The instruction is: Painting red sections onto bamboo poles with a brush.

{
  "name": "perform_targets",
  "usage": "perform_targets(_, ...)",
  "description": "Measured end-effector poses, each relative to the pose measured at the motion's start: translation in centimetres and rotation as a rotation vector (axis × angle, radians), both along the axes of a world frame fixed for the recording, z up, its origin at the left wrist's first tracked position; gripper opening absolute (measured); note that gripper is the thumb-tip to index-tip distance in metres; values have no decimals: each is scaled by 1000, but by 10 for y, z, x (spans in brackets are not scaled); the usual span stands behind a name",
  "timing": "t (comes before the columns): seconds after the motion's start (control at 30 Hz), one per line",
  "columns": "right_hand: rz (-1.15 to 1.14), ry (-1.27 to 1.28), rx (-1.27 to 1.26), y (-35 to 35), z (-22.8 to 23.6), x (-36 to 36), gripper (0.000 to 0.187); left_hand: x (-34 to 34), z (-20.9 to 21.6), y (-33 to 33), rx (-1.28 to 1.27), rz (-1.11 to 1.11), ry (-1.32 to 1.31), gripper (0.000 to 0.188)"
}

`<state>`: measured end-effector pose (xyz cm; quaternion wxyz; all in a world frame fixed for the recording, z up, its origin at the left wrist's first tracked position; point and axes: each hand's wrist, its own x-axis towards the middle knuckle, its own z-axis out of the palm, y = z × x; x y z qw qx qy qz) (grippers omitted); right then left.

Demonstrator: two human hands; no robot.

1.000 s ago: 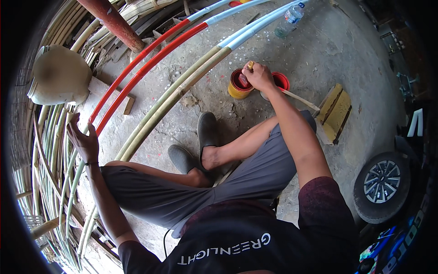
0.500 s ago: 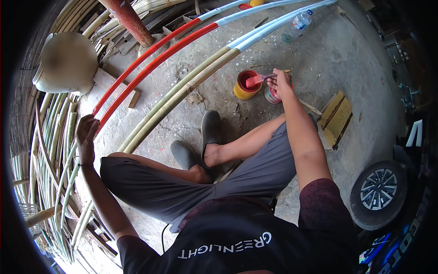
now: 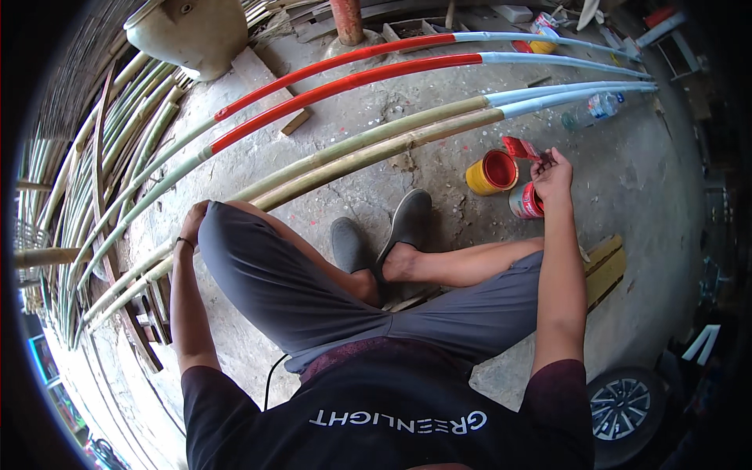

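Holding paintbrush, right hand, bristles leftward, long axis slanting, left hand, grip unclear

brush: red-tipped | upper poles: green, red, pale blue | can: yellow

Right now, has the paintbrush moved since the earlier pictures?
Yes. Against the yellow can, the paintbrush in your right hand has shifted from the can's mouth to the right and farther up in view.

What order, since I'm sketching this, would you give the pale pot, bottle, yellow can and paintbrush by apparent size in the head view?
1. Pale pot
2. Yellow can and bottle: too alike to rank
3. Paintbrush, visible part
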<state>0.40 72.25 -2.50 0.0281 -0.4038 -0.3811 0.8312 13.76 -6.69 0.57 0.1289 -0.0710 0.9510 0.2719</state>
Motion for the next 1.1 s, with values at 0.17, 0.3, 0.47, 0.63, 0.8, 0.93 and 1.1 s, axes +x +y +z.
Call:
perform_targets(0.17, 283, 329, -92, -91, 48, -24, 17, -26, 13, 20, -326, 131, 36, 61)
perform_targets(0.3, 472, 475, -43, -206, 54, -33, 15, -27, 11, 23, -362, 158, 8, 59)
perform_targets(0.47, 581, 594, 131, -322, 30, -16, 16, 8, 14, 17, -539, 82, 360, 54)
perform_targets(0.63, 595, 648, 669, -336, 22, -12, 14, 26, 13, 2, -553, 299, 370, 55)
perform_targets(0.8, 475, 800, 1380, -318, 45, -6, 13, 27, 5, 3, -575, 294, 419, 52)
perform_targets(0.93, 622, 1102, 1469, -379, 49, 24, 9, 26, 4, 4, -604, 275, 449, 52)
perform_targets(1.1, 703, 1188, 1129, -475, 47, 48, 10, 25, 5, 6, -614, 277, 444, 53)
